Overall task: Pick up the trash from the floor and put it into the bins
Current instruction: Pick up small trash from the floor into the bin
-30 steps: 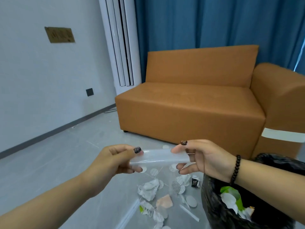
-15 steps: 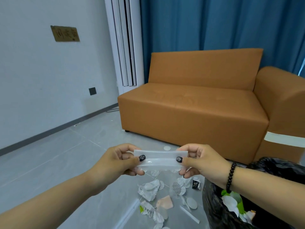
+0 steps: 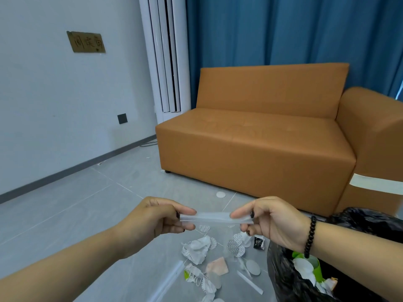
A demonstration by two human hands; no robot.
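A pale grey tiled floor fills the lower left and centre of the frame. Blue pleated curtains hang across the upper right, behind an orange upholstered sofa that occupies the right centre. A tall white floor-standing air-conditioning unit rises at upper centre, just left of the sofa. On the grey wall at upper left is a small brown rectangular sign, with a dark square wall socket lower down.

At lower right, a bin lined with a black plastic bag holds white and green scraps. On the floor at bottom centre, just left of the bin, lies scattered trash: crumpled white paper, round patterned white discs, a pale orange square scrap, a small black wrapper and a white plastic strip.

The left hand and the right hand, the latter with a black bead bracelet at the wrist, are raised at lower centre, above the floor trash and left of the bin. Between them is a translucent clear plastic bag with a zip strip, stretched level. Each hand pinches one end of the strip between thumb and curled fingers; the bag's clear film hangs below, barely visible.
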